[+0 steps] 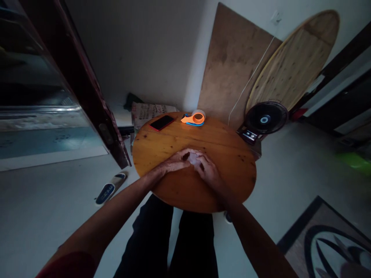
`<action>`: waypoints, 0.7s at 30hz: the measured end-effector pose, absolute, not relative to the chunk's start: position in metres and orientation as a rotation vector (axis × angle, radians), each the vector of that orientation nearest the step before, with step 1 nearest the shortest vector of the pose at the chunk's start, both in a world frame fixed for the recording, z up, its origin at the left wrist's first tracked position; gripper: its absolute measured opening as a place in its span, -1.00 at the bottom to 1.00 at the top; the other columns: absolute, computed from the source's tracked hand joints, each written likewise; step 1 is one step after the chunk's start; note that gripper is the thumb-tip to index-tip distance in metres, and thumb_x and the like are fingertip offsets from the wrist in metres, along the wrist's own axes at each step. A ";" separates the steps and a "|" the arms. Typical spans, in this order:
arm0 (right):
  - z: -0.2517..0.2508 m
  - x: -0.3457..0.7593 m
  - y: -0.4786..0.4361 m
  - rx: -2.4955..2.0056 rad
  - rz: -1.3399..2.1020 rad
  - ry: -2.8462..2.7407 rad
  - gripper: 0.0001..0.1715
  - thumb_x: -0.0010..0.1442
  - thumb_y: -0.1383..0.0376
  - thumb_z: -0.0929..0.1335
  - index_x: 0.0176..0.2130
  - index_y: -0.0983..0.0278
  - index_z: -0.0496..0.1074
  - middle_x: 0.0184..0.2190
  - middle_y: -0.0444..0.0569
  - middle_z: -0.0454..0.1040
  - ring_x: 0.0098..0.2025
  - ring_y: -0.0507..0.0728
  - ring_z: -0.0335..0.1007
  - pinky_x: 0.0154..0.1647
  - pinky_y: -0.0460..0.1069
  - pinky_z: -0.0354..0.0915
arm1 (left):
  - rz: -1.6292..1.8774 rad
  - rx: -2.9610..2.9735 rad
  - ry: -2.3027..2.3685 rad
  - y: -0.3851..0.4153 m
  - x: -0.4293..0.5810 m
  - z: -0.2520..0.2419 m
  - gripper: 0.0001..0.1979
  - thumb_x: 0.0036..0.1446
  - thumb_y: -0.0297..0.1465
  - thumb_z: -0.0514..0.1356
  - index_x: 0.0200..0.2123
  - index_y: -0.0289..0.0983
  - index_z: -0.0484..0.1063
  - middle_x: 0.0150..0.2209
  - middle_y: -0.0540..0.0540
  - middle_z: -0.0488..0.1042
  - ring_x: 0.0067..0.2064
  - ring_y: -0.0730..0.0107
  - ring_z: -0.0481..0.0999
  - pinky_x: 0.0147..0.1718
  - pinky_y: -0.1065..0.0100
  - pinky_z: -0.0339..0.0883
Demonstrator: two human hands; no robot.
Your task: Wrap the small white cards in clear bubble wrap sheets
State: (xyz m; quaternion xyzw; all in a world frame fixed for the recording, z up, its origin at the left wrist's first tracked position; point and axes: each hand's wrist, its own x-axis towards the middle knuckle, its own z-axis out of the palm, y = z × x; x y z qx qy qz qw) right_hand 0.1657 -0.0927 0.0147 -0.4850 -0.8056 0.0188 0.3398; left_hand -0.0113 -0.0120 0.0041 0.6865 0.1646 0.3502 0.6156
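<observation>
Dim and cool-toned overall, sinking to near black in the trousers (194,243). Paler on the wall (199,58), past a soft-edged shadow. Soft in detail around the hands (209,170); stretched and smeared toward the edges.

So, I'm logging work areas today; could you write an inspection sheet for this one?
Surface: round wooden table, with dark knots.
Things in hand: small pale item, too blurred to identify.
Clutter: phone and orange-and-blue tape dispenser, near the far edge.
Hands: left hand and right hand both hold the pale item.
Cables: white cable hanging from the wall socket, in front of a brown board.
Surroundings: oval wooden panel leaning beside the board; slipper on the floor, left of the table.
</observation>
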 end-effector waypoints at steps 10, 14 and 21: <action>0.010 0.164 -0.091 -1.298 0.037 -2.064 -0.55 0.07 0.52 0.21 -0.05 0.26 0.36 0.08 0.11 0.38 0.18 0.19 0.23 0.23 0.14 0.17 | 1.072 1.818 0.613 -0.019 0.006 -0.015 -0.54 -0.12 -0.60 0.14 -0.06 -0.28 0.37 -0.05 -0.10 0.45 -0.08 0.34 0.44 -0.07 0.35 0.31; 0.022 0.173 -0.087 -1.311 0.363 -1.895 -0.77 0.17 0.37 0.25 -0.17 0.23 0.40 -0.07 0.03 0.49 -0.04 0.16 0.41 0.01 0.08 0.32 | 0.992 1.809 0.745 -0.022 0.001 -0.004 -0.70 0.01 -0.41 0.21 -0.13 -0.29 0.44 -0.25 -0.05 0.51 -0.27 0.39 0.46 -0.26 0.41 0.33; 0.022 0.184 -0.059 -1.349 1.008 -1.394 -0.69 0.02 0.14 0.36 -0.26 0.27 0.45 -0.39 -0.10 0.50 -0.38 0.09 0.40 -0.36 -0.04 0.30 | 0.828 1.824 1.047 -0.019 0.012 0.020 -0.70 0.07 -0.23 0.20 -0.22 -0.30 0.56 -0.38 -0.07 0.55 -0.35 0.33 0.49 -0.40 0.41 0.28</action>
